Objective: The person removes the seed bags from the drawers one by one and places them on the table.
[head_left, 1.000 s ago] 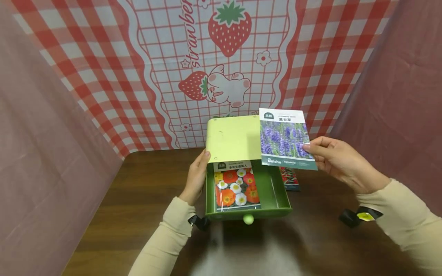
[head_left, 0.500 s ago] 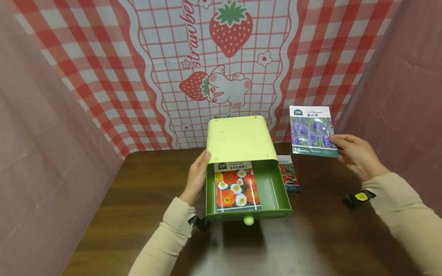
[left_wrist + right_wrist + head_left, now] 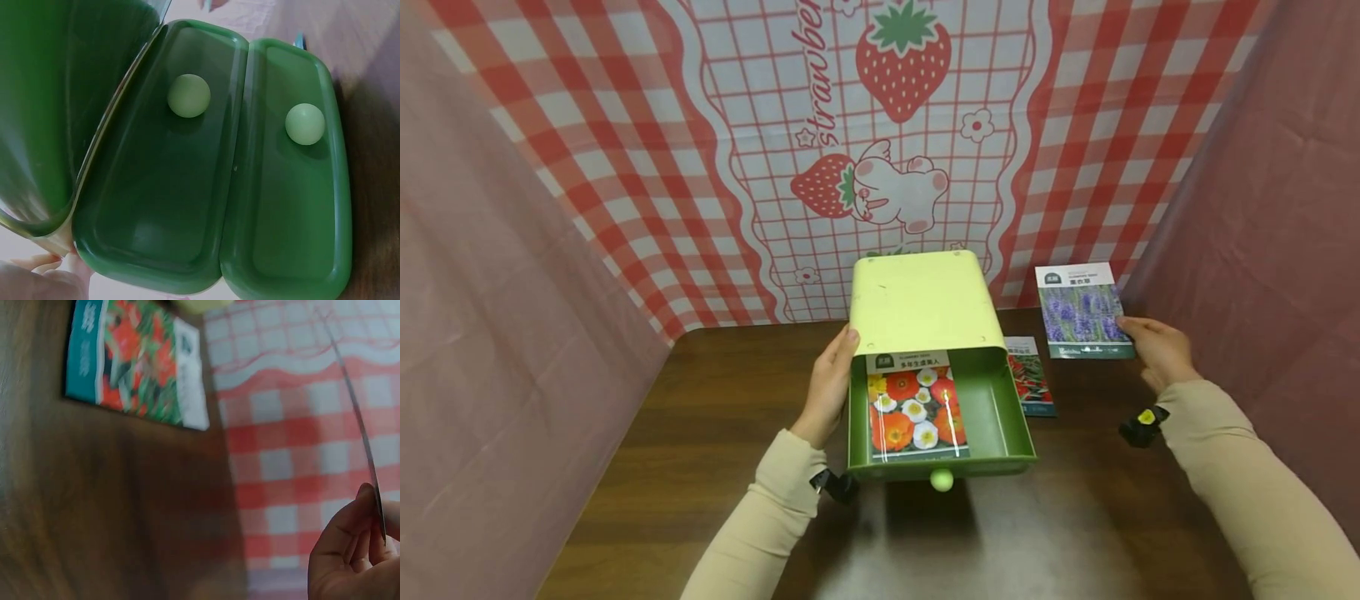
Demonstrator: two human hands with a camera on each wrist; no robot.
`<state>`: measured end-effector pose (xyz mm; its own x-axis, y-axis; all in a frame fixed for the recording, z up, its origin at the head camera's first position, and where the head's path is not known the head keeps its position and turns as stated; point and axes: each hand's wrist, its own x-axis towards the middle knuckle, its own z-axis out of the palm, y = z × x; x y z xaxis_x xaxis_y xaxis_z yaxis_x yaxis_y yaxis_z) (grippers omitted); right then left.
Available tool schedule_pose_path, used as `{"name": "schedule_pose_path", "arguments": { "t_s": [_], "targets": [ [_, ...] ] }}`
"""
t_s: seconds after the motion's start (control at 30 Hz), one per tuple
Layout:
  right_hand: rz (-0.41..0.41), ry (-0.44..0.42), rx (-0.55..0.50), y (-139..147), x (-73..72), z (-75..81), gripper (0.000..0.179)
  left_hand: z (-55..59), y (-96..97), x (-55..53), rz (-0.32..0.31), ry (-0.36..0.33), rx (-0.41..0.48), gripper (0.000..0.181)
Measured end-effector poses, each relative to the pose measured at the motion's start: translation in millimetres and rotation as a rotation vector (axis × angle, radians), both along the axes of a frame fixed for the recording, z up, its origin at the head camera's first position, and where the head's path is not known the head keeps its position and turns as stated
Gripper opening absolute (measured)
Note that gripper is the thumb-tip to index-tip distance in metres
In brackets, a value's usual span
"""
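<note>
A small drawer cabinet with a pale yellow-green top stands mid-table, its green top drawer pulled out. Inside, at the left, lies a seed packet with orange and white poppies. My left hand rests along the cabinet's left side, fingertips at the front corner; its other fingers are partly hidden. Off to the right, my right hand pinches a lavender seed packet by its right edge. The right wrist view shows this packet edge-on between thumb and fingers.
A red-flower seed packet lies on the wooden table just right of the cabinet. Beneath the open drawer are two shut drawer fronts with round knobs. A checked strawberry cloth hangs behind; pink curtains flank both sides.
My right hand has carried the lavender packet from over the cabinet out to the right, then lowered it toward the table. My left hand has stayed at the cabinet's side.
</note>
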<state>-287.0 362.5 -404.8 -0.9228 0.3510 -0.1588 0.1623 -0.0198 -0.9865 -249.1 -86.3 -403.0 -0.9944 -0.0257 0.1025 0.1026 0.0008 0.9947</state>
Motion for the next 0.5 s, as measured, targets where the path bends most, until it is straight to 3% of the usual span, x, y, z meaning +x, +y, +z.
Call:
{"name": "schedule_pose_path", "arguments": {
  "t_s": [0.13, 0.33, 0.5],
  "targets": [
    [-0.047, -0.096, 0.111, 4.0, -5.2, -19.6, 0.016, -0.6, -0.2, -0.2, 0.005, 0.001, -0.007, 0.065],
    [-0.148, -0.204, 0.142, 4.8, -8.6, -45.7, 0.018, -1.1, 0.1, -0.8, -0.007, 0.003, 0.008, 0.065],
    [-0.154, -0.239, 0.172, 1.9, -6.9, -60.0, 0.015, -1.5, -0.6, -1.2, -0.014, 0.001, 0.003, 0.067]
  ]
}}
